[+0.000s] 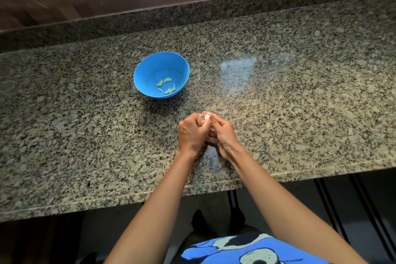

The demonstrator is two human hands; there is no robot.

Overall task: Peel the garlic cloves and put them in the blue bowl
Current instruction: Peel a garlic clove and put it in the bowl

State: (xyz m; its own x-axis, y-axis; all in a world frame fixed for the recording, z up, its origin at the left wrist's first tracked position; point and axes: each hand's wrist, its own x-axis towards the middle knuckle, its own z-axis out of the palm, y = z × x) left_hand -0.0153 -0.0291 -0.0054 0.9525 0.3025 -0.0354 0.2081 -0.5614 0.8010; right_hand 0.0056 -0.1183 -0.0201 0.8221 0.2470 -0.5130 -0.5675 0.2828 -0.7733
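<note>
The blue bowl (150,66) stands on the granite counter, left of centre, with several pale peeled garlic cloves (166,87) on its bottom. Nearer to me, my left hand (189,133) and my right hand (222,133) meet over the counter. Both curl round a garlic piece (204,118) with papery white and brownish skin, which shows between the fingertips. Most of the garlic is hidden by my fingers.
The speckled granite counter (300,103) runs the full width, with a raised granite ledge and dark wood wall behind. A small skin flake (220,113) lies just beyond my hands. The counter's front edge is close to my body.
</note>
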